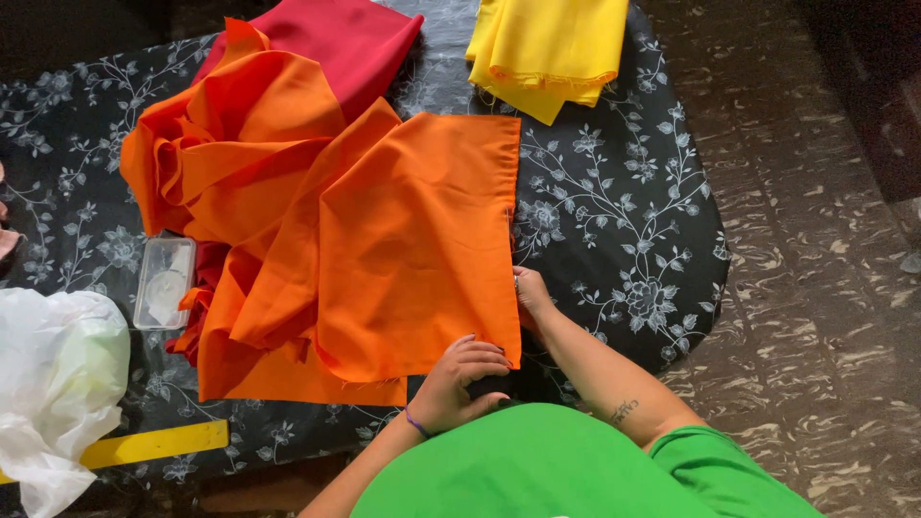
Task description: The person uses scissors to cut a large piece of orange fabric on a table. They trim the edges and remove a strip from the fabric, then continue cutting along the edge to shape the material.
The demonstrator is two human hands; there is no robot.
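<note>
A large piece of orange cloth [384,240] lies spread and partly bunched on a table with a dark floral cover [614,211]. My left hand [460,379] presses with curled fingers on the cloth's near right corner, over a dark object that is mostly hidden. My right hand [531,297] pinches the cloth's right edge a little farther up. Beyond the orange cloth lie a red cloth [355,38] and a folded yellow cloth [547,48].
A clear plastic box [165,280] sits at the cloth's left edge. A white plastic bag [53,384] lies at the near left, with a yellow ruler [153,443] beside it. The table ends at the right over a patterned floor [815,288].
</note>
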